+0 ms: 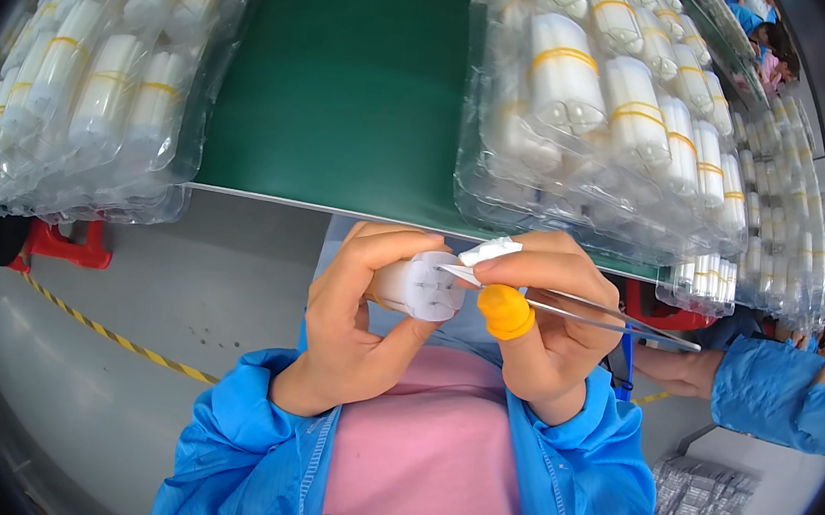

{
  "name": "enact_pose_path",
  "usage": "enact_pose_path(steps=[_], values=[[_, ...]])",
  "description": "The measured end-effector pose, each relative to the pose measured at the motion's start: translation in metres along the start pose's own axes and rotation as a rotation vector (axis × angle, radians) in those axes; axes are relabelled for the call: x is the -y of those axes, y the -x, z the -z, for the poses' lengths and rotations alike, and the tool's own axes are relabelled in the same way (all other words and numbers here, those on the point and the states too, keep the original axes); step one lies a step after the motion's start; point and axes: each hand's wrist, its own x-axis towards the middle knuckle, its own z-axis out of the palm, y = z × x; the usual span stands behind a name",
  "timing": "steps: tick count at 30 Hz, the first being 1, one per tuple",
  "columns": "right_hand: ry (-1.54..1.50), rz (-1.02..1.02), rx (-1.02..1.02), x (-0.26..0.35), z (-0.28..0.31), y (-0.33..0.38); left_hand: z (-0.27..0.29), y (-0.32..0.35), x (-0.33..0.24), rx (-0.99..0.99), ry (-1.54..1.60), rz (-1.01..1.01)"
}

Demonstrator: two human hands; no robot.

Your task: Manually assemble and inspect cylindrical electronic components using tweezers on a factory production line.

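Note:
My left hand (356, 317) is wrapped round a short white cylinder (429, 287), its round end face turned towards my right hand. Dark marks in a cross-like pattern show on that face. Metal tweezers (607, 318) are gripped in my right hand (556, 323), and their tips touch or nearly touch the cylinder's face near its upper edge. A yellow finger cot (505, 313) covers my right thumb. Something white, like a wrap (491, 253), sits on a right fingertip. Both hands are held in front of my chest, just below the table's near edge.
On the green table (351, 80), stacked clear plastic trays (149, 180) of white cylinders with yellow bands stand left; more trays (590, 191) stand right. Red stools (72, 242) are under the table. At the far right sits a person in a blue sleeve (780, 392).

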Motion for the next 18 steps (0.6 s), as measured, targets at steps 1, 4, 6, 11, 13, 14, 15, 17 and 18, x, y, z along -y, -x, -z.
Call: enact_pose_path(steps=[1,4,6,11,13,14,15,17,18], values=[[0.016,0.010,0.008,0.000,-0.003,-0.002,0.003,-0.001,0.000,-0.007,-0.005,0.005],[0.060,0.035,0.030,0.000,-0.012,-0.009,0.011,-0.002,-0.001,-0.025,-0.024,0.006],[0.084,0.044,0.045,0.001,-0.018,-0.012,0.016,-0.003,-0.001,-0.049,-0.028,0.002],[0.093,0.041,0.108,0.005,-0.029,-0.024,0.029,-0.005,-0.004,-0.055,-0.110,-0.042],[0.079,0.031,0.156,0.006,-0.033,-0.031,0.038,-0.009,-0.002,-0.023,-0.223,-0.149],[0.059,0.023,0.183,0.006,-0.034,-0.036,0.042,-0.012,0.000,-0.002,-0.285,-0.219],[0.040,0.015,0.209,0.007,-0.036,-0.041,0.046,-0.015,0.001,0.019,-0.347,-0.289],[0.049,-0.028,0.279,0.009,-0.038,-0.051,0.055,-0.019,0.002,0.070,-0.432,-0.369],[0.050,-0.054,0.311,0.010,-0.039,-0.056,0.060,-0.020,0.002,0.102,-0.452,-0.379]])
